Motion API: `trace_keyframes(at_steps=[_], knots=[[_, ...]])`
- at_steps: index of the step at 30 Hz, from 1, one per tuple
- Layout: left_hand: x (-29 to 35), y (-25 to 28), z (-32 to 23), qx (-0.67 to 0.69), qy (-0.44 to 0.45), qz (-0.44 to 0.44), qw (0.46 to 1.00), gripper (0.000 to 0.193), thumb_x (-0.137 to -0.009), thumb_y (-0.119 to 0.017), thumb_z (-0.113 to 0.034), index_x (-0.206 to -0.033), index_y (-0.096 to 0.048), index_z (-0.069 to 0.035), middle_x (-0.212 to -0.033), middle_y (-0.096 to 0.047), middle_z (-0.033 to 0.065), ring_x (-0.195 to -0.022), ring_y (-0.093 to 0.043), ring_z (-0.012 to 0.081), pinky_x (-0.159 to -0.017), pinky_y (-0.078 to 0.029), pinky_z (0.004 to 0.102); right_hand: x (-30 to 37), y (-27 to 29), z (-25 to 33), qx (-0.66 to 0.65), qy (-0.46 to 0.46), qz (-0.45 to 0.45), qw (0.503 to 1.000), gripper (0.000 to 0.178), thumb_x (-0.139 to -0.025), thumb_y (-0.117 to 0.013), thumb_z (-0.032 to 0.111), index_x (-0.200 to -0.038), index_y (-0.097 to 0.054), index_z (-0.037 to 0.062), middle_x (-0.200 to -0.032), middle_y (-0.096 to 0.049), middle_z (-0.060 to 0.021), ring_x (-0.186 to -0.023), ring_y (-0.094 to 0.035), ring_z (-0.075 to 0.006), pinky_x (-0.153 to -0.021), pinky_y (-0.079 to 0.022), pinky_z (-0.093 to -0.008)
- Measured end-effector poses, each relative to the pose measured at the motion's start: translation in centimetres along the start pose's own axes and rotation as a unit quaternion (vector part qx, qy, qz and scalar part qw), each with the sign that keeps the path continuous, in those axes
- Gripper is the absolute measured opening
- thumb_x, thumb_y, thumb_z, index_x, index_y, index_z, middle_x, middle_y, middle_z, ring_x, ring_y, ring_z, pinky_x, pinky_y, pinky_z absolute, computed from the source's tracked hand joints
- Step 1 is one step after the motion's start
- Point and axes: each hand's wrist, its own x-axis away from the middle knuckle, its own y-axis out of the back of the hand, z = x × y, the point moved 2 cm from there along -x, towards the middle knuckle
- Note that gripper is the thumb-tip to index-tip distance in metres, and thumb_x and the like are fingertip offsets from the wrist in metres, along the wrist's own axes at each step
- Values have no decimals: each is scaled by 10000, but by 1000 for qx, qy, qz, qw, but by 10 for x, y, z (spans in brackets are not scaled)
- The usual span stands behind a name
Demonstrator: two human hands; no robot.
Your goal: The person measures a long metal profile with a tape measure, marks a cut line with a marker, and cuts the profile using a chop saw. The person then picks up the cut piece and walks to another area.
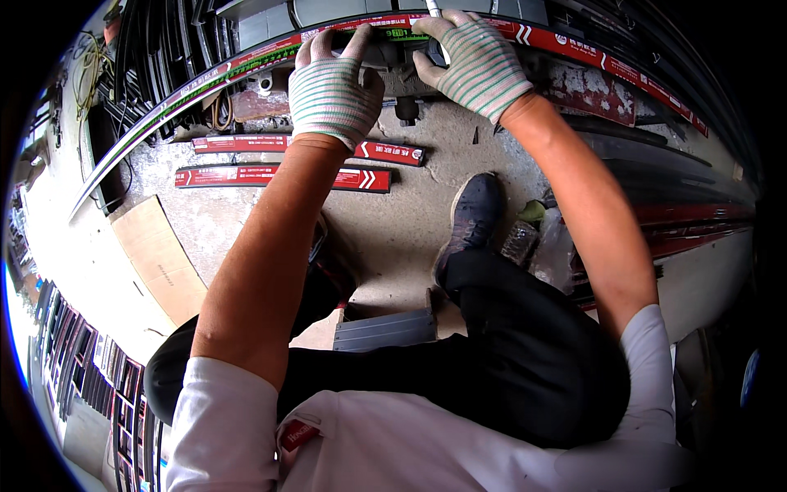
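A long, narrow profile strip with a red printed face spans the far side, its ends bending with the lens. A green-and-black measuring tape lies along its near edge. My left hand, in a striped knit glove, grips the strip and tape, fingers curled over them and thumb on the near side. To its right my gloved right hand is closed around a slim white pen, close to the strip. Its lower end is partly hidden by the fingers. Under the strip, between the hands, sits a dark metal fixture.
Two short red-labelled strips lie on the concrete floor. Cardboard lies at left, beside stacked dark profiles. A grey low stool stands between my legs. Plastic wrapping and more long profiles lie at right.
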Motion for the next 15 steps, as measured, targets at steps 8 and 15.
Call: trace_keyframes(at_steps=[8, 15], knots=[[24, 28, 4, -11, -10, -17, 1000, 587, -860, -706, -226, -1435, -591, -192, -1362, -583, 198, -1217, -570, 429, -1036, -484, 513, 20, 2, 16, -121, -21, -6, 992, 374, -813, -793, 295, -1121, -703, 103, -1056, -667, -127, -1013, -668, -312, -907, -561, -444], [52, 58, 2, -16, -53, -1, 998, 372, -856, -715, -233, -1210, -702, -121, -1154, -658, 148, -1066, -611, 375, -904, -504, 495, 67, 22, 58, -199, -43, -6, 979, 378, -757, -837, 232, -1080, -677, 118, -1006, -633, -86, -946, -643, -295, -845, -554, -413]])
